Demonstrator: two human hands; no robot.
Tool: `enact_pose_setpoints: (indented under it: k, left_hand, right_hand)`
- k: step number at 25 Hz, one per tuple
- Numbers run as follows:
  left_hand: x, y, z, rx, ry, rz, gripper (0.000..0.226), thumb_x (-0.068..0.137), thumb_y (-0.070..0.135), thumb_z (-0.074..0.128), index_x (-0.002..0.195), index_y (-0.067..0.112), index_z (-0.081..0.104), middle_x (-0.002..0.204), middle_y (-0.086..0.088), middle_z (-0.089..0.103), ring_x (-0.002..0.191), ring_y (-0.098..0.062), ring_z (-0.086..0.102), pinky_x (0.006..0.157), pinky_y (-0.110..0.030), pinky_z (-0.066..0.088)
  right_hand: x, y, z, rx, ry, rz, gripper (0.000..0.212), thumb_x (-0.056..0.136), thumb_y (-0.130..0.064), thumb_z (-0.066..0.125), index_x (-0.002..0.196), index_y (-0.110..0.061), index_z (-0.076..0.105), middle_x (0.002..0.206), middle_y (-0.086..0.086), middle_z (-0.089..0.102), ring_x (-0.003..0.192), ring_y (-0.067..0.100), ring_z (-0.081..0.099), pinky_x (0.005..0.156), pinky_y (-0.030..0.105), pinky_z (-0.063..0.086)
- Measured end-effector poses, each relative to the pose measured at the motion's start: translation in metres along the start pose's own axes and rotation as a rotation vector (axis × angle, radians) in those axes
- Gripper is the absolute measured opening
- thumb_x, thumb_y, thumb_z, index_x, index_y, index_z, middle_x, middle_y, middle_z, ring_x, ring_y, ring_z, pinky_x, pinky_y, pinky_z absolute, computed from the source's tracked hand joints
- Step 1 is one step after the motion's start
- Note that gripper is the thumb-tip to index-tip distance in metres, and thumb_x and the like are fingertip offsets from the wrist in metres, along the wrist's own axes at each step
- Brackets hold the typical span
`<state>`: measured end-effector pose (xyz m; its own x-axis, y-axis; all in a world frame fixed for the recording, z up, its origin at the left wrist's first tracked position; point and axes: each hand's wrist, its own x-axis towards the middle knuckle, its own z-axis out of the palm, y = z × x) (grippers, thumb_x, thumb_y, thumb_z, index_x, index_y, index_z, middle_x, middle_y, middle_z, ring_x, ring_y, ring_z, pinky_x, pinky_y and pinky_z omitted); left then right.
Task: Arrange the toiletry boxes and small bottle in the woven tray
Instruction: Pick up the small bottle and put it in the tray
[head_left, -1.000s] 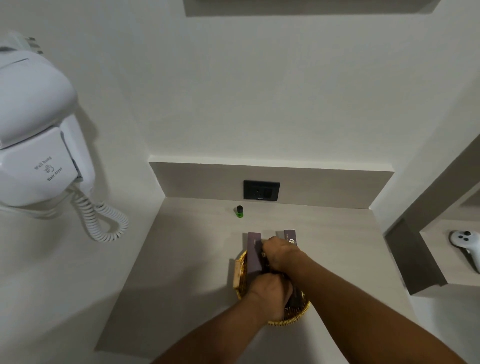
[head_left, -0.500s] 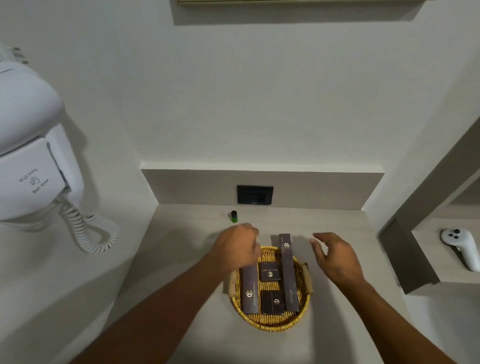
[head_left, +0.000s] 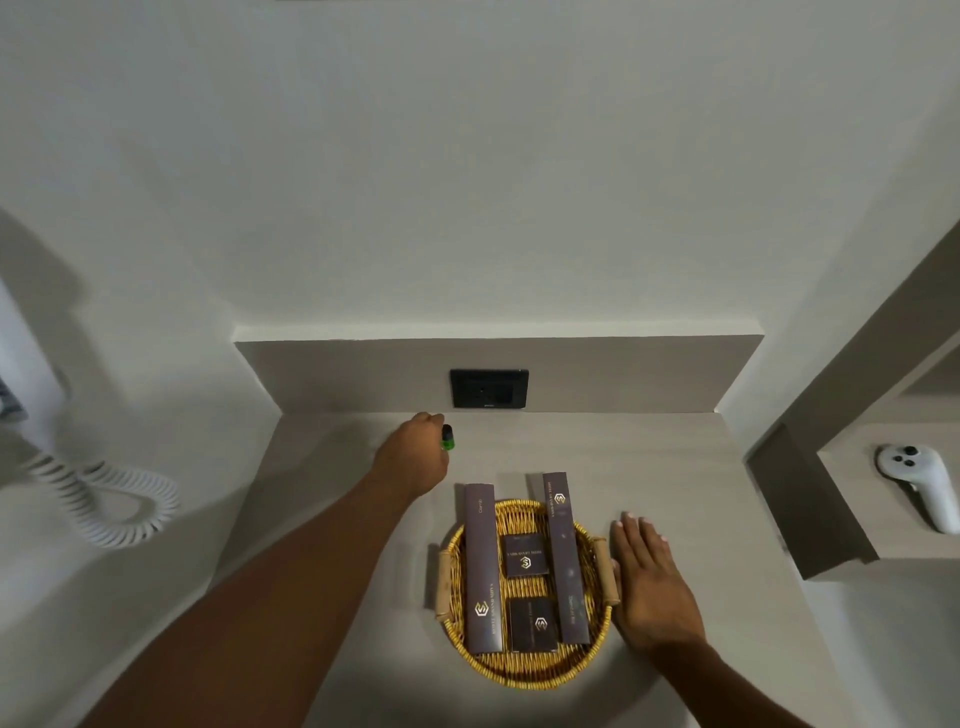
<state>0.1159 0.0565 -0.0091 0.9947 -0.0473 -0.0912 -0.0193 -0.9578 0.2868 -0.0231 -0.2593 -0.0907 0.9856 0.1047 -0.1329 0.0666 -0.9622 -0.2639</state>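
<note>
1. Woven tray (head_left: 524, 670), round with two side handles, sits on the bench (head_left: 670, 467) near its front edge.
2. Four dark toiletry boxes lie flat inside: left long box (head_left: 483, 566), right long box (head_left: 565, 556), both overhanging the far rim; upper small box (head_left: 524, 555) and lower small box (head_left: 534, 623) between them.
3. Small bottle (head_left: 447, 437), green with a dark cap, stands outside the tray, toward the back wall below the black socket plate (head_left: 489, 387).
4. Left hand (head_left: 415, 454) reaches to the bottle, fingers curled beside it and touching; whether it grips, I cannot tell.
5. Right hand (head_left: 649, 582) lies flat, fingers spread, palm down on the bench, just beside the tray's right handle (head_left: 608, 571).
</note>
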Motion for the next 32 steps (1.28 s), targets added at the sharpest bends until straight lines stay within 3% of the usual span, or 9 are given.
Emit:
enact_pose_setpoints:
  k: [8, 14, 19, 21, 24, 27, 32]
  left_hand:
    - [0.025, 0.003, 0.022, -0.059, 0.025, 0.038, 0.054, 0.092, 0.016, 0.060, 0.142, 0.002, 0.045, 0.134, -0.020, 0.053, 0.119, -0.035, 0.055, 0.099, -0.042, 0.048]
    - [0.041, -0.005, 0.025, -0.019, -0.021, -0.011, 0.017, 0.090, 0.001, 0.058, 0.104, -0.002, 0.066, 0.106, -0.020, 0.066, 0.097, -0.033, 0.063, 0.082, -0.036, 0.050]
    - [0.031, 0.018, -0.002, -0.208, 0.134, 0.112, 0.016, 0.089, 0.009, 0.066, 0.102, 0.001, 0.070, 0.096, -0.017, 0.070, 0.086, -0.031, 0.066, 0.079, -0.040, 0.056]
    - [0.019, 0.040, -0.016, -0.299, 0.045, 0.232, 0.019, 0.086, 0.016, 0.072, 0.103, 0.008, 0.071, 0.093, -0.009, 0.071, 0.080, -0.020, 0.067, 0.076, -0.036, 0.058]
    - [-0.004, 0.069, -0.021, -0.272, -0.281, 0.439, 0.021, 0.080, 0.016, 0.079, 0.099, 0.010, 0.073, 0.085, 0.005, 0.069, 0.073, 0.000, 0.066, 0.068, -0.015, 0.055]
    - [-0.019, 0.086, -0.009, -0.127, -0.376, 0.537, 0.021, 0.078, 0.013, 0.078, 0.098, 0.008, 0.075, 0.092, -0.004, 0.073, 0.081, -0.010, 0.068, 0.073, -0.024, 0.057]
    - [-0.027, 0.091, 0.014, 0.032, -0.400, 0.493, 0.022, 0.079, 0.009, 0.075, 0.101, 0.005, 0.074, 0.098, -0.009, 0.073, 0.088, -0.021, 0.069, 0.078, -0.031, 0.057]
  right_hand:
    - [0.004, 0.002, 0.006, -0.008, 0.018, -0.008, 0.062, 0.095, -0.047, 0.010, 0.148, -0.017, 0.000, 0.157, 0.002, -0.005, 0.143, 0.016, -0.017, 0.117, 0.031, -0.006]
    - [0.005, 0.005, 0.011, -0.015, 0.025, 0.007, 0.061, 0.095, -0.047, 0.011, 0.148, -0.018, 0.001, 0.158, 0.001, -0.004, 0.143, 0.016, -0.017, 0.117, 0.031, -0.005]
    - [0.006, 0.006, 0.009, -0.033, 0.025, -0.005, 0.062, 0.095, -0.046, 0.010, 0.149, -0.016, 0.003, 0.158, 0.002, -0.003, 0.143, 0.016, -0.015, 0.117, 0.032, -0.005]
    - [0.004, 0.005, 0.009, -0.023, 0.033, -0.002, 0.062, 0.095, -0.045, 0.010, 0.149, -0.015, 0.006, 0.158, 0.004, 0.000, 0.143, 0.017, -0.013, 0.117, 0.032, -0.004]
    - [0.002, 0.003, 0.007, -0.022, 0.022, -0.001, 0.063, 0.095, -0.047, 0.009, 0.149, -0.015, 0.005, 0.158, 0.004, 0.001, 0.143, 0.017, -0.014, 0.117, 0.032, -0.004]
    - [0.003, 0.002, 0.007, -0.014, 0.023, 0.005, 0.063, 0.095, -0.048, 0.009, 0.149, -0.015, 0.006, 0.158, 0.004, 0.002, 0.143, 0.018, -0.013, 0.117, 0.032, -0.003]
    - [0.004, 0.002, 0.006, 0.000, 0.030, 0.000, 0.063, 0.095, -0.047, 0.009, 0.149, -0.015, 0.007, 0.158, 0.004, 0.003, 0.144, 0.018, -0.011, 0.117, 0.033, -0.003]
